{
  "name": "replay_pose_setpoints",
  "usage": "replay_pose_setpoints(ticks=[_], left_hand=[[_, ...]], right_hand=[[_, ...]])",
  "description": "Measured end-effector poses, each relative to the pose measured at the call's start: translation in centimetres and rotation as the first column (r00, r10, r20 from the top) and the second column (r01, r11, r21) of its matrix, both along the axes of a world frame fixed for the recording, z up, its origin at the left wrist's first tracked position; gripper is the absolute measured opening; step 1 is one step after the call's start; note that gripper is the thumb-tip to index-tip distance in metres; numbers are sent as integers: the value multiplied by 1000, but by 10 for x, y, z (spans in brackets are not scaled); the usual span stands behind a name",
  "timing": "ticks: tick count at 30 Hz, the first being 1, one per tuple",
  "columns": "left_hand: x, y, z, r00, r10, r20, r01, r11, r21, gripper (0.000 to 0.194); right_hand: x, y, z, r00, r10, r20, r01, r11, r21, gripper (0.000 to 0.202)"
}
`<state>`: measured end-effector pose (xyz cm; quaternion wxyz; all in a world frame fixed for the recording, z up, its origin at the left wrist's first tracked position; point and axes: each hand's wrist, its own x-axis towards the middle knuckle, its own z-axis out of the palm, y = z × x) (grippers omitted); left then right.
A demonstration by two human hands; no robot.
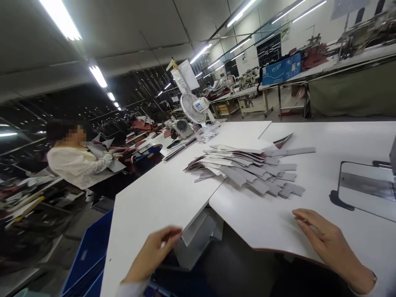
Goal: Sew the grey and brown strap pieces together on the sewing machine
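A fanned pile of grey and dark-red cut pieces (pixel 244 167) lies across the white tables. My left hand (pixel 154 249) is near the left table's edge, its thumb and fingers curved towards each other around the corner of a grey-white folded piece (pixel 198 235), which hangs below the gap between the tables. Over the right table (pixel 247 218), my right hand (pixel 331 243) is in front of the pile, fingers loosely bent and apart from the thumb, holding nothing.
A white fan (pixel 194 108) stands at the back of the left table (pixel 148 198). A black-framed opening (pixel 365 183) is at the right. Blue bins (pixel 89 247) stand lower left. A person (pixel 77 161) holds pieces at the left. Beyond are a blue box (pixel 281 69) and workbenches.
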<state>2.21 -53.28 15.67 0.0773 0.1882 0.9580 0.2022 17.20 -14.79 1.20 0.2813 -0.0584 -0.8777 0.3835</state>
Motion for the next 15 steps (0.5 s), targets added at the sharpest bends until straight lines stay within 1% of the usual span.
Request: replay_pose_setpoints(ticks=[1, 3, 5, 6, 8, 10, 12, 13, 15], left_hand=[[-18, 21, 7, 996, -56, -76, 59, 998, 36, 31], [-59, 77, 18, 962, -170, -214, 188, 980, 63, 29], [-99, 142, 20, 914, -270, -304, 301, 952, 60, 25], [-117, 175, 17, 891, -313, -328, 336, 942, 15, 25], [-147, 235, 4, 851, -417, -320, 379, 908, -176, 30], [-171, 284, -13, 836, -469, -286, 402, 877, -263, 37], [-189, 320, -28, 842, -478, -250, 400, 864, -306, 42], [-198, 333, -35, 850, -472, -235, 389, 862, -325, 43], [-214, 352, -45, 871, -444, -209, 353, 863, -361, 42]], right_hand=[[3, 8, -6, 1000, -14, 20, 13, 999, 41, 25], [12, 27, -22, 996, -63, 59, 54, 988, 148, 28], [23, 49, -39, 989, -134, 66, 115, 964, 241, 32], [29, 58, -46, 983, -167, 73, 142, 952, 271, 34], [37, 71, -54, 969, -235, 81, 201, 932, 303, 36], [40, 75, -55, 955, -288, 69, 253, 915, 313, 35], [37, 74, -50, 950, -312, 19, 290, 901, 323, 33], [34, 72, -47, 952, -306, -7, 291, 897, 333, 32], [27, 69, -40, 959, -282, -40, 278, 894, 351, 30]])
